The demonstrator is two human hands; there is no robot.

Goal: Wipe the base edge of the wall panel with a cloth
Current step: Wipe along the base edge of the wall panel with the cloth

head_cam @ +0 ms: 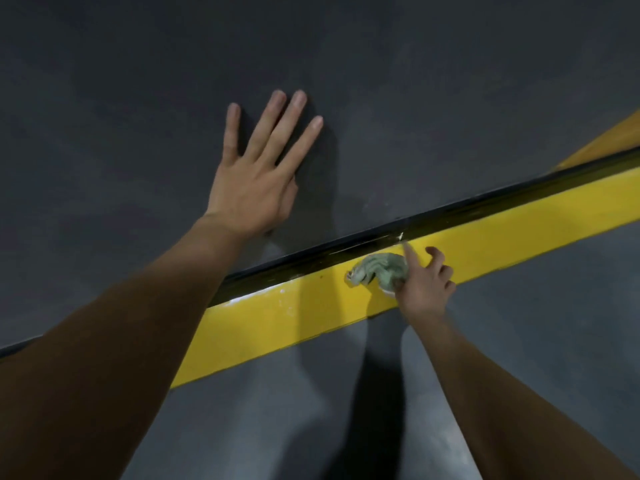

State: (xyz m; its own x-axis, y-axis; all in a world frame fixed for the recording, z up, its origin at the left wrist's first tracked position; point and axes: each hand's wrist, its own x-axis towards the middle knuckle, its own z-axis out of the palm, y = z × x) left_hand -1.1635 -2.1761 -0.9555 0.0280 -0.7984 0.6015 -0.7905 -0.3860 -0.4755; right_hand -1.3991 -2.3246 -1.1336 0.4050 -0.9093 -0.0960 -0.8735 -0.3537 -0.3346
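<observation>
A dark grey wall panel (415, 81) fills the view from 9 o'clock across the top to 2 o'clock, matt and faintly mottled. Its base edge (311, 263), a glossy black strip, runs on a slant from 8 o'clock up to 3 o'clock, with pale scuffs and streaks along it near the centre. Right below that edge lies a yellow stripe (277, 323) painted on the floor (536, 306), following the same slant and flecked with white spots towards its left end. The floor itself is smooth grey and carries a long dark shadow at 6 o'clock. A second bit of yellow shows at 2 o'clock, beyond the strip.

The left hand (252, 181) rests flat on the wall panel a little left of centre at about 11 o'clock, its fingers (263, 129) straight, spread and grasping nothing.

The cloth (381, 270) sits at about 4 o'clock from the centre, on the yellow stripe just below the base edge (whether it touches the black strip cannot be told). It is pale green, bunched into a crumpled wad, with a frayed lighter tip poking out to the left.

The right hand (426, 285) grips the cloth from its right side, fingers curled around the wad, while the index finger (412, 258) stretches out towards the base edge.
</observation>
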